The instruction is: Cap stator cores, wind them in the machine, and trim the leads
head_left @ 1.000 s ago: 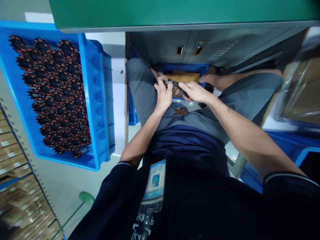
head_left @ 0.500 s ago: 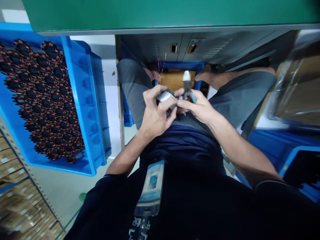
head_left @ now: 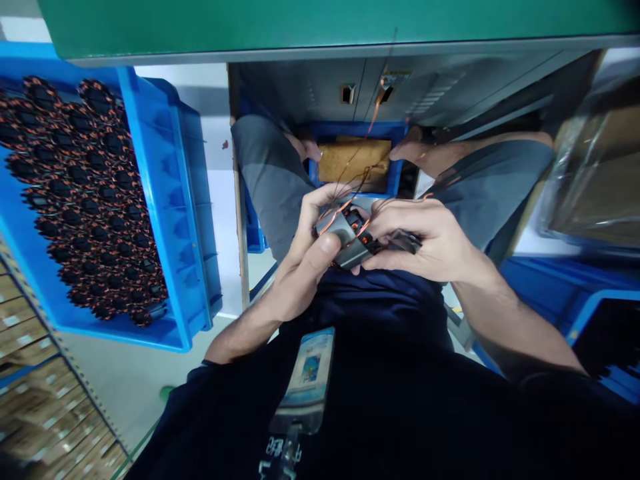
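In front of my lap my left hand [head_left: 313,257] is closed round a grey metal motor stator [head_left: 345,243], its thumb pressed on the outer wall. Black inserts and copper windings show inside the stator. Loose copper wires [head_left: 367,172] rise from it, one long strand reaching up towards the bench edge. From the right, my right hand [head_left: 430,237] grips the stator's rim, fingers and thumb closed together. A dark, shiny piece [head_left: 404,241] shows between its thumb and fingers; what it is I cannot make out.
At the left, a blue crate [head_left: 155,220] holds many wound stators [head_left: 95,200]. The green bench edge [head_left: 320,30] runs across the top. Between my feet lies a blue bin [head_left: 400,160] with brown cardboard. A plastic-wrapped box [head_left: 595,173] and a blue tray [head_left: 600,300] stand at the right.
The teal-handled pliers that stood up in my right hand are no longer clearly visible. My right hand has turned over onto the stator, and the long copper wires now stand out above it.
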Tool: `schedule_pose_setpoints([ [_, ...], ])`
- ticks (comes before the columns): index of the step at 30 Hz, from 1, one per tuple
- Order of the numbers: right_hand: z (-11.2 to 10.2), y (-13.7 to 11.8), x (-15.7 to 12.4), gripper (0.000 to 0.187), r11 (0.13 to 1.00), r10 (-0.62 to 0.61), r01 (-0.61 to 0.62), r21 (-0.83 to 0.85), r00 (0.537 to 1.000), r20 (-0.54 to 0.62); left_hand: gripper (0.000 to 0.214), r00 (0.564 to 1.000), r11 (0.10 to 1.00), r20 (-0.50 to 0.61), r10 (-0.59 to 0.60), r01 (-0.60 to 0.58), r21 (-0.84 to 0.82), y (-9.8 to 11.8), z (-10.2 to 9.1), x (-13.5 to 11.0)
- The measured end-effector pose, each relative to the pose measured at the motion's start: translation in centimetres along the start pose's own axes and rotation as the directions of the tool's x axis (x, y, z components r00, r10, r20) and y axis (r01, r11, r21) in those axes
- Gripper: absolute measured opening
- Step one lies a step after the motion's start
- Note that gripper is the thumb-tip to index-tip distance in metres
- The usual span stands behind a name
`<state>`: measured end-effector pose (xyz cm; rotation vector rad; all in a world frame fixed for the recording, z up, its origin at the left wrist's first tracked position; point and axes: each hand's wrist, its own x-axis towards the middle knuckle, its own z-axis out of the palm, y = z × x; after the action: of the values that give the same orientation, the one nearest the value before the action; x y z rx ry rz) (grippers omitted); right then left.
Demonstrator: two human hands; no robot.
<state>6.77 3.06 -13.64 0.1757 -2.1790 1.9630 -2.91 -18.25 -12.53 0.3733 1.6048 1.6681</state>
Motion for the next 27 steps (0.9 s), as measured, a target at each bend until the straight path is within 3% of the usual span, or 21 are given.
schedule_pose_setpoints([
  [3,0.1,-1.3,-0.1,0.023,0.988,0.078,-0.076,-0.134,0.997,0.013,0.048,0.984,0.937,0.095,-0.148,0.17,-0.305,0.8,0.4,-0.8],
  [7,0.0,-3.3,-1.0,0.027,0.947,0.158,-0.156,-0.282,0.987,-0.013,0.042,0.989,0.904,0.023,-0.146,0.143,-0.403,0.7,0.9,-0.5],
  [14,-0.3,-4.7,-3.5,0.067,0.822,0.264,-0.249,-0.512,0.963,-0.044,0.064,0.997,0.994,0.004,-0.071,0.071,-0.079,-0.1,0.7,-0.4],
  [19,0.0,-5.3,-3.3,0.084,0.829,0.281,-0.265,-0.492,0.959,-0.043,0.06,0.999,0.996,0.029,-0.026,0.023,0.085,-0.6,0.5,-0.9],
  [24,0.2,-6.2,-3.3,0.074,0.803,0.291,-0.279,-0.527,0.955,-0.061,0.062,1.0,0.986,0.021,-0.009,0.006,0.169,-0.2,0.9,-1.4],
  [27,0.1,-5.2,-3.4,0.057,0.829,0.221,-0.242,-0.505,0.97,-0.103,0.062,0.999,0.995,0.029,-0.045,0.042,0.092,-0.4,1.2,-1.1],
])
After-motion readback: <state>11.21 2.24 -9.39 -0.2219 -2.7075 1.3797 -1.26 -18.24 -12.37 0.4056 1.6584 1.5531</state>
